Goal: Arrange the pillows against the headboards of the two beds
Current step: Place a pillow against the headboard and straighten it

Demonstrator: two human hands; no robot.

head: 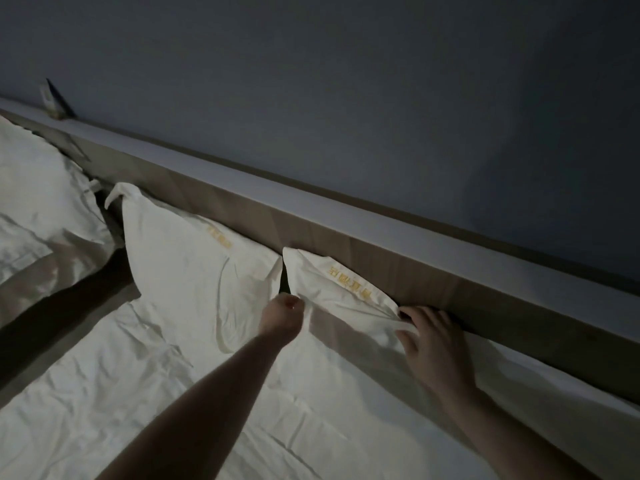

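On the near bed, two white pillows already lean on the wooden headboard (pixel 346 233). The right-hand pillow (pixel 332 289), at centre frame, is being set: the left hand (pixel 282 315) pinches its lower corner, and the right hand (pixel 427 336) grips its other end with curled fingers. The far bed's pillow (pixel 38 181), upper left, looks untidy and probably remains.

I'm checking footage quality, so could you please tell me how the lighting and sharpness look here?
Head view: dim and bluish, white bedding greyed; a dark shadow band fills the gap between beds; wide-angle tilt slants the headboard; gold pillow lettering too soft to read.
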